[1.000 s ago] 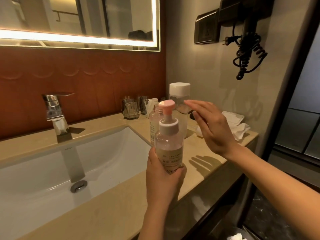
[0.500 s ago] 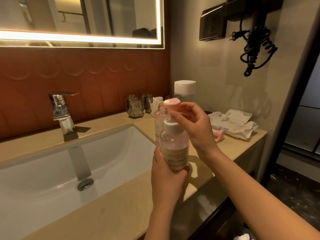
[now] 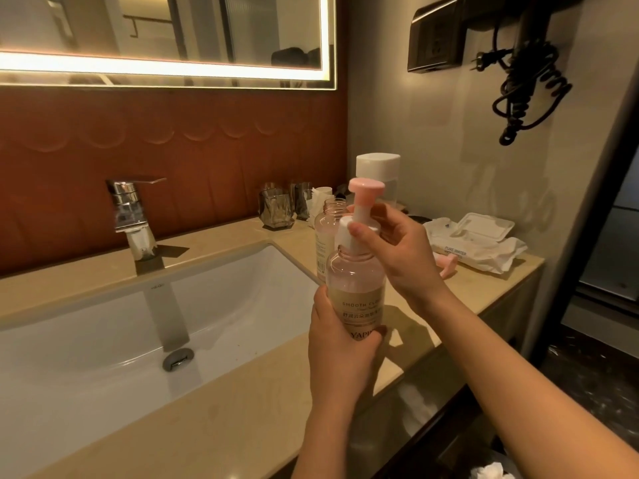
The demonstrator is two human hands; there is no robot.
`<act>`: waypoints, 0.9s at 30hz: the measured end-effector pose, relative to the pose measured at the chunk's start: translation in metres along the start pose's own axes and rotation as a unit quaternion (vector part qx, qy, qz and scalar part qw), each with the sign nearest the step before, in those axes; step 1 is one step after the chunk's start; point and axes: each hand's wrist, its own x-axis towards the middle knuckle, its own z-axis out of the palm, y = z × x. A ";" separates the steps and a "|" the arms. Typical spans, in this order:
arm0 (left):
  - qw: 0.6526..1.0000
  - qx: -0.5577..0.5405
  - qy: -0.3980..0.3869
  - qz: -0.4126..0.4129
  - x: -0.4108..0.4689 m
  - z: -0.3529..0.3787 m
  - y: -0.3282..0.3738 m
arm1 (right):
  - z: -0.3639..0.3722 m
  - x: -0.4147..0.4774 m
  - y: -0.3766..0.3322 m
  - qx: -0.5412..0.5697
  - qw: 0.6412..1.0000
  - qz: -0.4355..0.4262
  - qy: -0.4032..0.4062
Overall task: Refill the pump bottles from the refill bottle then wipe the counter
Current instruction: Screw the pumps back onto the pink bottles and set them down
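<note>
Fingers: thumb and fingertips (image 3: 358,230) of your right hand (image 3: 404,250) pinch the white collar of the pump head (image 3: 366,187). Your left hand (image 3: 340,347) wraps the lower body of the pump bottle (image 3: 356,281), fingers curled over the label. The collar sits raised above the bare threaded neck, so it looks unscrewed. I read this as the opening step: the left hand anchors the bottle so the right can lift the pump straight up and clear.

The bottle is upright, over the front strip of the counter (image 3: 242,420), right of the basin (image 3: 103,323). Your hand hides its base, so I cannot tell whether it rests on the stone. The fill level is not readable.

Just behind it stands a second pump bottle (image 3: 326,233), neck open, no pump. A loose pump (image 3: 446,265) lies flat on the counter to the right, likely from that bottle. The refill bottle (image 3: 378,174) stands further back near the wall with its white cap on, so pouring looks not yet begun.

Surface: beige stone under dim warm light. A wipes pack (image 3: 477,243), lid flipped open, lies at the far right end, handy for the wipe-down. Glass tumblers (image 3: 276,210) stand at the back, and a chrome tap (image 3: 133,209) behind the basin.

Room: a lit mirror (image 3: 173,39) hangs above a red-brown wall panel (image 3: 173,150). A hair dryer (image 3: 518,81) with a coiled cord hangs on the side wall.
</note>
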 end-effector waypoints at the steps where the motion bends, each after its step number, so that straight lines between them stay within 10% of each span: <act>1: 1.000 0.001 -0.001 0.000 0.000 0.000 0.000 | -0.001 0.000 0.001 -0.004 1.000 0.000 -0.007; 14: 1.000 -0.011 -0.004 -0.003 0.002 0.002 -0.003 | 0.009 -0.009 0.004 -0.160 0.987 0.002 0.035; 20: 1.000 0.002 0.006 0.012 0.003 0.002 -0.006 | -0.012 -0.016 -0.004 -0.078 0.995 0.038 -0.043; 27: 1.000 -0.004 0.003 0.013 0.001 0.001 -0.005 | -0.019 -0.027 -0.009 -0.047 0.998 0.017 0.049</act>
